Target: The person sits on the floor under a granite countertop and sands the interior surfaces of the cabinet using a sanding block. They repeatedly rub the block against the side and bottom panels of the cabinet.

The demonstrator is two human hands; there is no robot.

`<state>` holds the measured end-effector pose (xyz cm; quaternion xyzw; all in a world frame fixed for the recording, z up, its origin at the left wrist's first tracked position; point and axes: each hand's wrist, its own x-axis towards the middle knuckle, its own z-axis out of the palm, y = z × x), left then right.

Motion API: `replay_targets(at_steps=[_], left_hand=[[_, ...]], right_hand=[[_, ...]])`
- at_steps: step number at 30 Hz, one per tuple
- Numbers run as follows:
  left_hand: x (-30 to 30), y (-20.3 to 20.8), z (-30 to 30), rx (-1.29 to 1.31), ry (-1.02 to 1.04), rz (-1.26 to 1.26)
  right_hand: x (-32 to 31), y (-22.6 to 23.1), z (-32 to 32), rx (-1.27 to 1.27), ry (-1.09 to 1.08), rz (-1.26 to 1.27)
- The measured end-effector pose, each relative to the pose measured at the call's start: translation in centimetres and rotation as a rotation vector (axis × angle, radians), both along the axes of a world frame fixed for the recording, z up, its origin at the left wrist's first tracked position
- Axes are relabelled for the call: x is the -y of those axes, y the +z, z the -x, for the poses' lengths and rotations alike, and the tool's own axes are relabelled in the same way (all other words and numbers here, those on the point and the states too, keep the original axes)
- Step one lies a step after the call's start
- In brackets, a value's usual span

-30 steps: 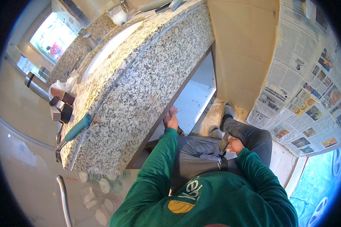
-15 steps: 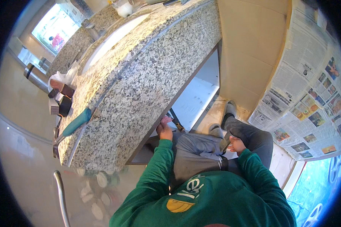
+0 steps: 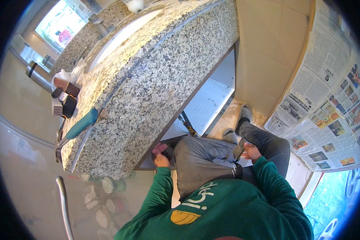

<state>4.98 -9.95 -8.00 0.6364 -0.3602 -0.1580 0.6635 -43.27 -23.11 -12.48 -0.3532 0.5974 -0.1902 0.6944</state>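
My left hand (image 3: 161,160) is closed on a crumpled pink piece (image 3: 159,149), perhaps cloth or a sponge, at the lower left corner of the open cabinet (image 3: 212,100) under the granite countertop. Over my lap, my right hand (image 3: 251,153) is closed around a flat, dark grey-brown piece (image 3: 239,148) whose kind I cannot make out. Inside the cabinet, just beyond my knee, lies a black tool with yellow marks (image 3: 188,125); part of it is hidden.
A teal-handled hammer (image 3: 79,125) lies at the near left end of the granite countertop (image 3: 148,80), close to wooden and black blocks (image 3: 67,100). A white basin (image 3: 120,36) is set into the top. Newspaper (image 3: 308,116) covers the panel on my right.
My left hand has moved left and toward me along the cabinet opening, carrying the pink piece. My right hand stays nearly in place with the flat piece. The view has shifted slightly.
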Motion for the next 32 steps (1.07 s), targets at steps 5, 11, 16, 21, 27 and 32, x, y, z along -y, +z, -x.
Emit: replay_targets(at_steps=[5, 11, 16, 21, 27, 32], left_hand=[[-1.7, 2.3, 1.3, -0.097, 0.034, 0.064], [-3.3, 5.6, 3.9, -0.267, 0.111, 0.099], [-4.7, 5.9, 2.9, -0.295, 0.181, 0.081], [-5.6, 6.2, 3.2, -0.316, 0.202, 0.095], [-5.4, 8.8, 5.3, -0.526, 0.233, 0.031], [-5.3, 10.0, 5.9, -0.585, 0.222, 0.034]], right_hand=[[0.0, -0.2, 0.3, -0.049, 0.023, 0.003], [-0.1, -0.1, 0.2, -0.059, 0.02, 0.005], [-0.2, -0.1, 0.1, -0.063, -0.005, 0.001], [-0.2, 0.1, -0.1, -0.074, -0.007, 0.012], [-0.2, -0.1, 0.1, -0.051, 0.04, 0.01], [-0.1, -0.5, 0.4, -0.03, 0.03, 0.0]])
